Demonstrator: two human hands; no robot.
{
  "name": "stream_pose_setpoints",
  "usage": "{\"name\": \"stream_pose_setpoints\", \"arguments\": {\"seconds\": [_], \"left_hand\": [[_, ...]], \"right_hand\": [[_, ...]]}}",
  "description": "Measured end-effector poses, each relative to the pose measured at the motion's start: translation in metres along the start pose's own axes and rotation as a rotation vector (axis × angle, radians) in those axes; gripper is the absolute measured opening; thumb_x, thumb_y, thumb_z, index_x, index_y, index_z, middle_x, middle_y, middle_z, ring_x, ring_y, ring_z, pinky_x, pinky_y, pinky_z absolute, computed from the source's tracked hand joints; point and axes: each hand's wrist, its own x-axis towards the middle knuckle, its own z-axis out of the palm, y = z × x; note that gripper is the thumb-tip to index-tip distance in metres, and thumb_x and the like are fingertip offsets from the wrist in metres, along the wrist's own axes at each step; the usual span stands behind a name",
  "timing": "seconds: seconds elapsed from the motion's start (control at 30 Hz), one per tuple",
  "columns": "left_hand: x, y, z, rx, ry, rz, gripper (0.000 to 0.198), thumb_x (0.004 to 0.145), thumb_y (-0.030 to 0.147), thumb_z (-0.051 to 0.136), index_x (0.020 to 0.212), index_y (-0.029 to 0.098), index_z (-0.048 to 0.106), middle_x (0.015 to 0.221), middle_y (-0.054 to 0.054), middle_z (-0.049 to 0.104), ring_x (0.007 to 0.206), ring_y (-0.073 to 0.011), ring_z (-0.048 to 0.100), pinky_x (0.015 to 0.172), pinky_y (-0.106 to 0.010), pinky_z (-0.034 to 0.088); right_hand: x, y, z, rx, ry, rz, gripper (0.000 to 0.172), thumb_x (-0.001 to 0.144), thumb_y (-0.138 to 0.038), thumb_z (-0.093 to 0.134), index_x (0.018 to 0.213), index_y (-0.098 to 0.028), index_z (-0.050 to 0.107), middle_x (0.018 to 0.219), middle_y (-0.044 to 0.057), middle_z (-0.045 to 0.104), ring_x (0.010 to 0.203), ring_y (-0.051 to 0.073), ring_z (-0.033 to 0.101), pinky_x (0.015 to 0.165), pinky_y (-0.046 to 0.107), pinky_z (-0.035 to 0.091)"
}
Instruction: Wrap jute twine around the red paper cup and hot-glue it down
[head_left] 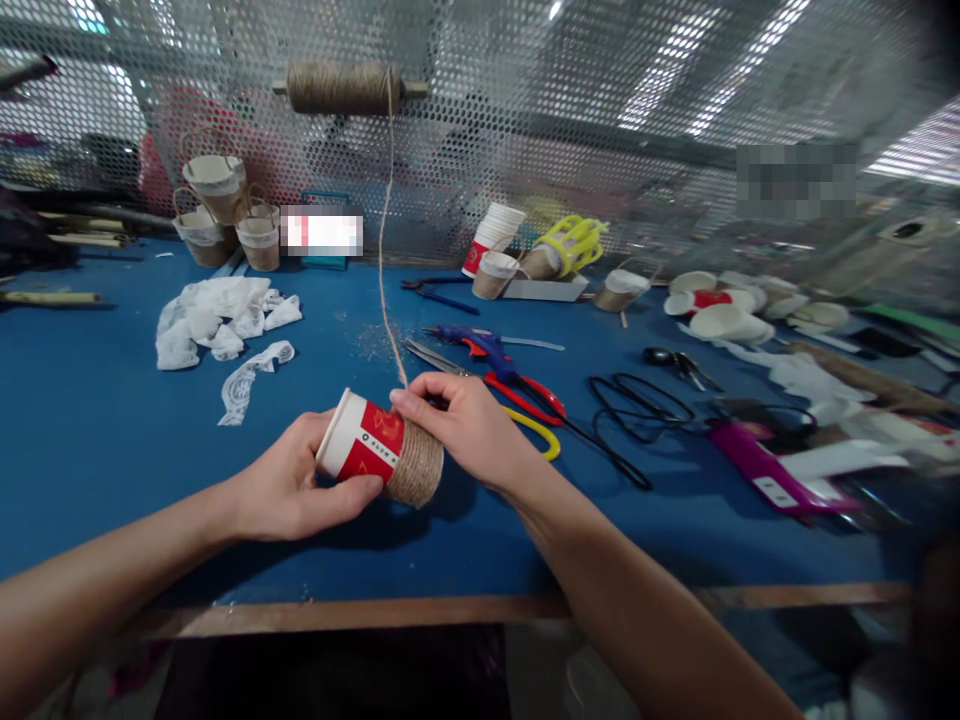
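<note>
A red and white paper cup (373, 435) lies tilted on its side above the table, its bottom part wrapped in rows of twine (415, 466). My left hand (300, 485) grips the cup near its rim, thumb along the lower side. With thumb and forefinger, my right hand (457, 415) pinches the jute strand (388, 270) where it meets the cup. That strand runs up to a twine spool (337, 88) hung on a rod at the mesh wall.
Scissors (525, 395) and a blue glue gun (480, 347) with a black cord lie right of the cup. White lace (214, 315) is heaped at left. Small twine-wrapped baskets (216, 190) stand at the back left. Paper cups (727, 325) and a purple box (776, 470) lie at right.
</note>
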Motion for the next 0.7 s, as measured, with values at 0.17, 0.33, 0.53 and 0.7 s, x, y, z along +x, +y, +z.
{"name": "stream_pose_setpoints", "arguments": {"seconds": [0.17,0.33,0.53,0.7], "left_hand": [[0.0014,-0.0006,0.0012,-0.023,0.017,-0.026,0.006,0.072,0.017,0.056,0.067,0.013,0.053,0.054,0.004,0.047,0.046,-0.0055,0.037,0.043,-0.015,0.035],[0.0013,-0.0015,0.0016,-0.056,0.023,-0.031,0.006,0.073,0.018,0.056,0.070,0.013,0.054,0.054,0.004,0.048,0.047,-0.0058,0.038,0.044,-0.016,0.035],[0.0005,-0.0021,0.0020,-0.042,0.026,-0.018,0.008,0.075,0.020,0.055,0.072,0.013,0.055,0.056,0.003,0.050,0.048,-0.0066,0.041,0.045,-0.017,0.036],[0.0003,-0.0048,-0.0001,0.154,0.047,0.149,0.013,0.074,0.016,0.055,0.062,0.015,0.052,0.060,0.000,0.054,0.055,-0.0093,0.047,0.052,-0.019,0.040]], "right_hand": [[0.0005,-0.0005,0.0005,0.010,-0.007,-0.004,0.029,0.076,-0.041,0.057,0.062,-0.016,0.053,0.059,-0.003,0.047,0.053,0.008,0.039,0.050,0.023,0.033],[0.0009,-0.0005,0.0004,0.002,-0.002,-0.012,0.029,0.076,-0.041,0.058,0.061,-0.016,0.053,0.059,-0.003,0.048,0.054,0.008,0.039,0.050,0.023,0.033],[0.0006,0.0017,0.0007,0.005,-0.009,-0.010,0.029,0.076,-0.042,0.057,0.062,-0.016,0.053,0.060,-0.003,0.048,0.054,0.008,0.039,0.051,0.023,0.034],[0.0032,0.0046,0.0004,0.009,-0.028,-0.010,0.031,0.078,-0.045,0.053,0.070,-0.016,0.057,0.068,0.000,0.055,0.062,0.011,0.047,0.059,0.025,0.039]]}}
